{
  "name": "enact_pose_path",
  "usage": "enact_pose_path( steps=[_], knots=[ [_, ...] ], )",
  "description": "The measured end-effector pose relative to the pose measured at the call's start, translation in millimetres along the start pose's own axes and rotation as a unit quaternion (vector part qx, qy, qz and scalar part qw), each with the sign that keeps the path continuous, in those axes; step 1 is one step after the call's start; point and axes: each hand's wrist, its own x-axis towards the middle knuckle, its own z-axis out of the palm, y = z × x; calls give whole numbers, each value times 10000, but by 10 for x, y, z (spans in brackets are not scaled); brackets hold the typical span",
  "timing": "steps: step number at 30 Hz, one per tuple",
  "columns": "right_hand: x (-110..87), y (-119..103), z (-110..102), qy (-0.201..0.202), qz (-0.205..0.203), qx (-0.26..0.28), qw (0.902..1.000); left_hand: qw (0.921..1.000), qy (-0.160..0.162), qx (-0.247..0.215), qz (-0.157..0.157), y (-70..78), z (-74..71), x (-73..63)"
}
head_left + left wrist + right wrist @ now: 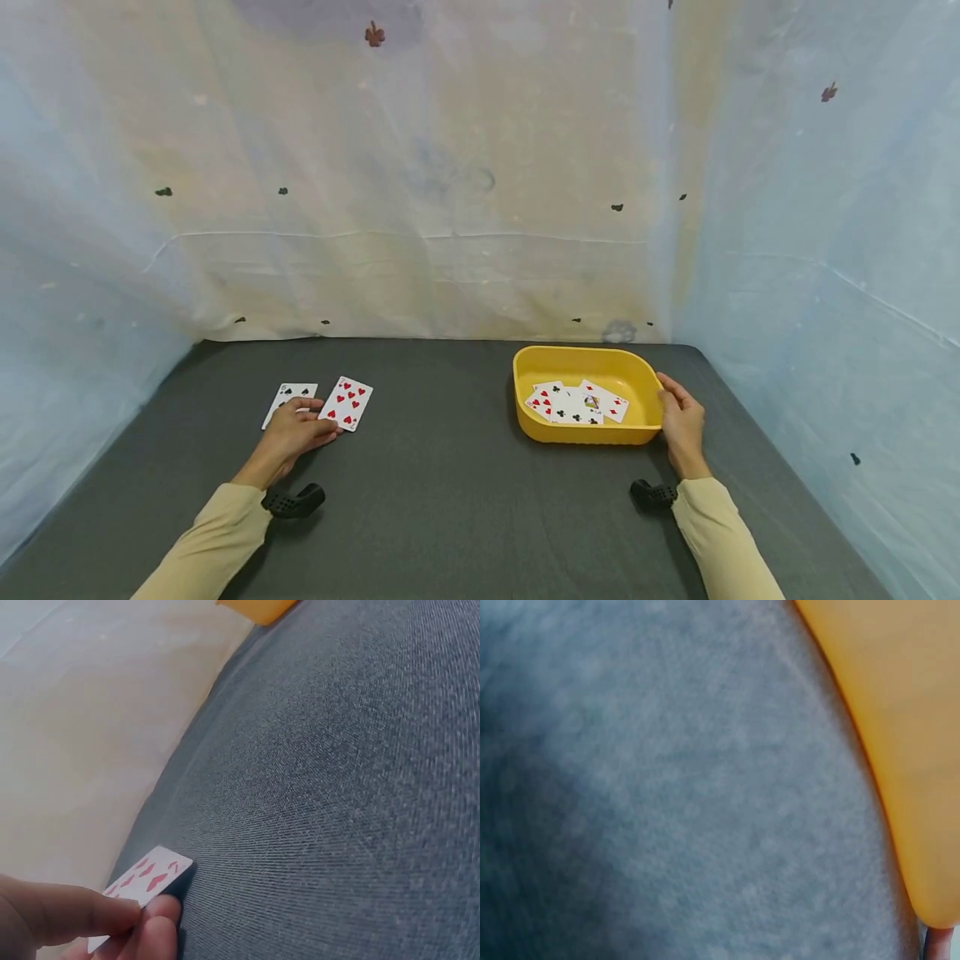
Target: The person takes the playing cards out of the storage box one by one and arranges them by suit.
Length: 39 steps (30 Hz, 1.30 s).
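Note:
Between thumb and fingers, my left hand point(297, 435) pinches a hearts playing card point(347, 403) by its near edge. The left wrist view shows that card point(150, 874) tilted up off the cloth. A second card with black pips point(298, 390) lies just behind the left hand, partly hidden by it. On the right, a yellow plastic tub point(585, 435) holds several loose playing cards point(573, 407), face up and overlapping. My right hand point(682, 425) grips the tub's right end at the rim. The right wrist view shows mostly the tub's side point(907, 712).
A dark grey cloth point(435, 500) covers the table. Pale patterned sheets point(450, 167) hang behind and at both sides. Each wrist wears a black strap-like device point(294, 502). Bare cloth lies between the left hand and the tub.

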Motion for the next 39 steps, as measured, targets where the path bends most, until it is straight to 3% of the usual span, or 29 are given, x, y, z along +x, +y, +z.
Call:
enact_pose_path(
  steps=[9, 18, 21, 26, 28, 33, 39],
  knots=[
    [22, 25, 15, 44, -37, 15, 10000, 9938, 239, 1067, 225, 55, 41, -22],
    [15, 15, 5, -29, -13, 78, 10000, 9830, 340, 1797, 186, 100, 56, -66],
    [12, 10, 5, -11, 0, 66, 10000, 9721, 368, 2296, 295, 113, 45, -70],
    [5, 7, 8, 33, 34, 64, 10000, 9467, 364, 3157, 523, 131, 16, -55],
    [-2, 8, 7, 11, 40, 41, 10000, 9436, 343, 3258, 483, 125, 3, -50],
    [-12, 6, 6, -18, 32, 48, 10000, 9474, 281, 3179, 241, 112, -20, -26],
    [-11, 15, 10, 39, 10, 72, 10000, 9523, 259, 3028, 273, 139, -19, -3]
  ],
)
